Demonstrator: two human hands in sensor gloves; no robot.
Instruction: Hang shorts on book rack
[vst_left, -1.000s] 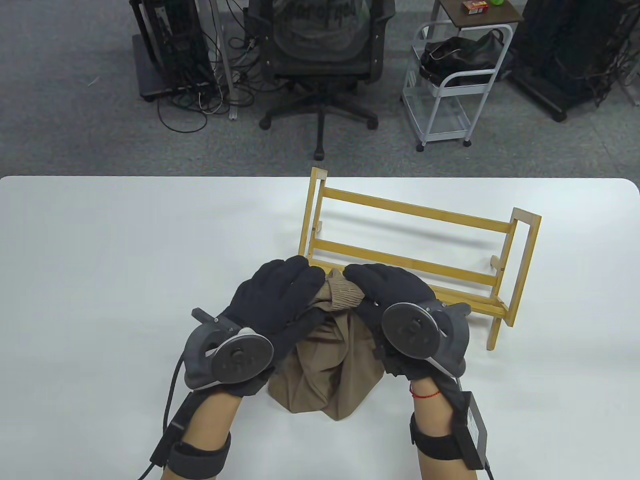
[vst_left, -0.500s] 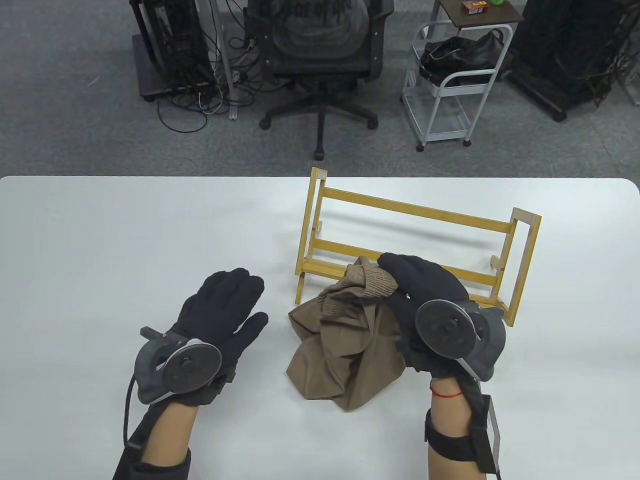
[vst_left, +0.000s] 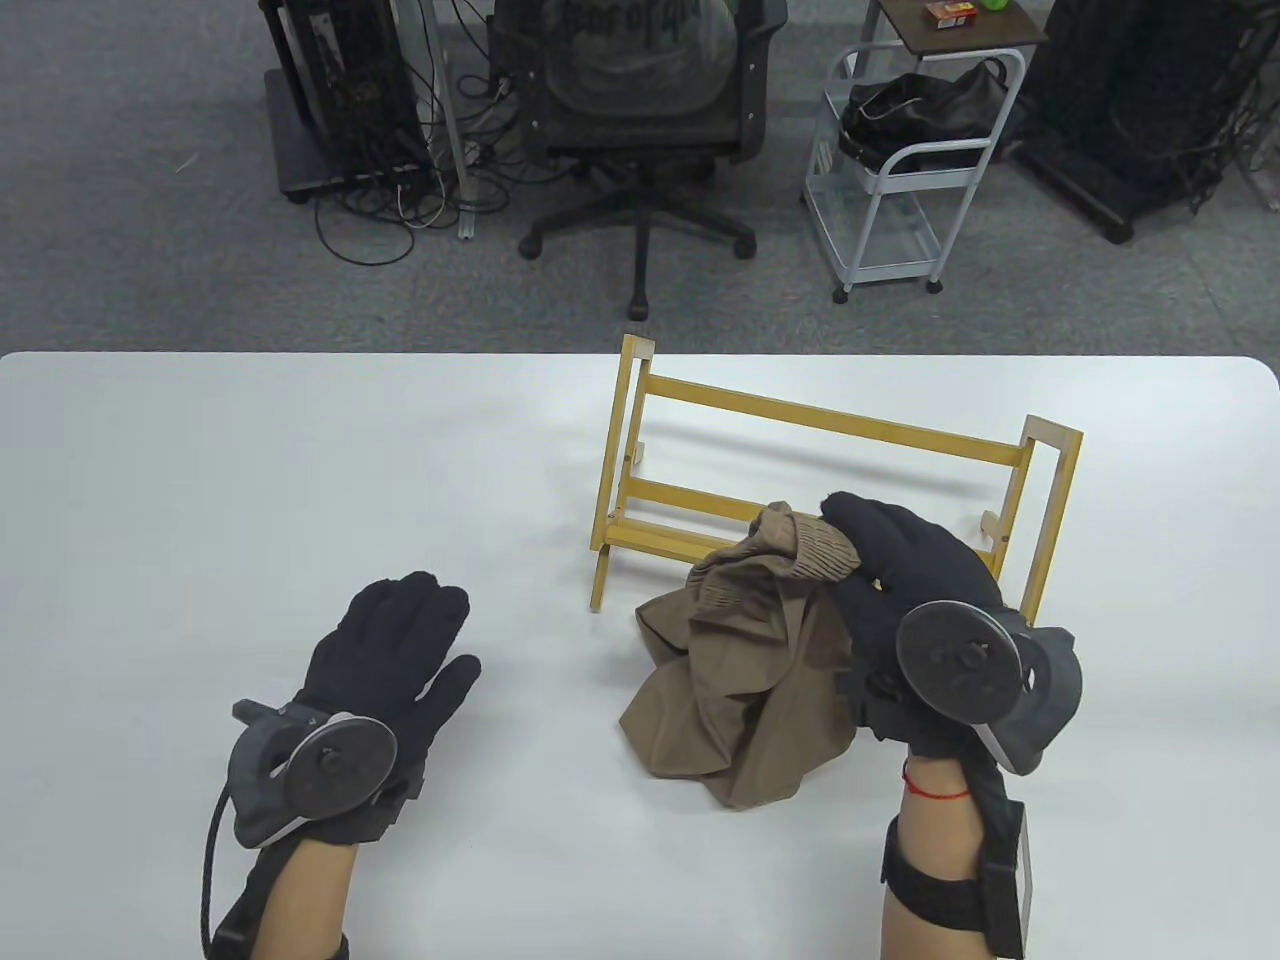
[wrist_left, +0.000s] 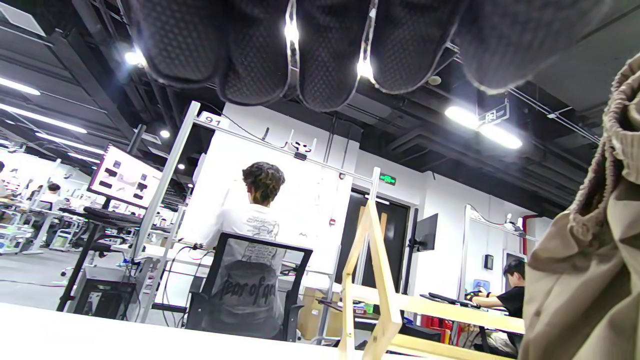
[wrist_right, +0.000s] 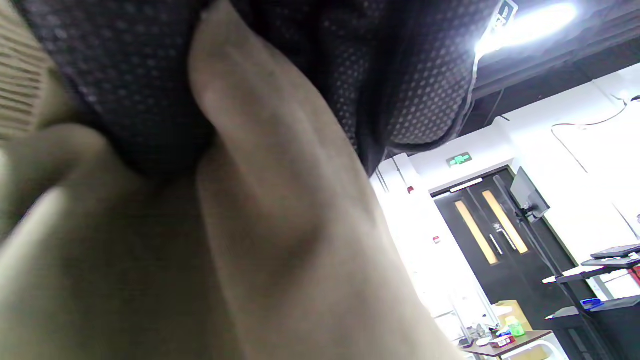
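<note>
The brown shorts (vst_left: 745, 670) hang bunched from my right hand (vst_left: 880, 560), which grips their ribbed waistband just in front of the rack's lower front rail. The lower folds touch the table. The bamboo book rack (vst_left: 830, 425) stands on the table behind them. My left hand (vst_left: 400, 640) is empty, fingers extended, palm down over the table to the left of the shorts. In the left wrist view the shorts (wrist_left: 590, 260) fill the right edge and the rack (wrist_left: 375, 280) stands ahead. In the right wrist view brown fabric (wrist_right: 225, 250) is pressed under my gloved fingers (wrist_right: 350, 60).
The white table (vst_left: 250, 480) spreads left of the rack. Beyond its far edge stand an office chair (vst_left: 640, 110), a white trolley (vst_left: 900, 170) with a black bag, and equipment racks with cables.
My left hand let go of the shorts and drew back to the lower left. My right hand carried the shorts to the right, along the rack's front.
</note>
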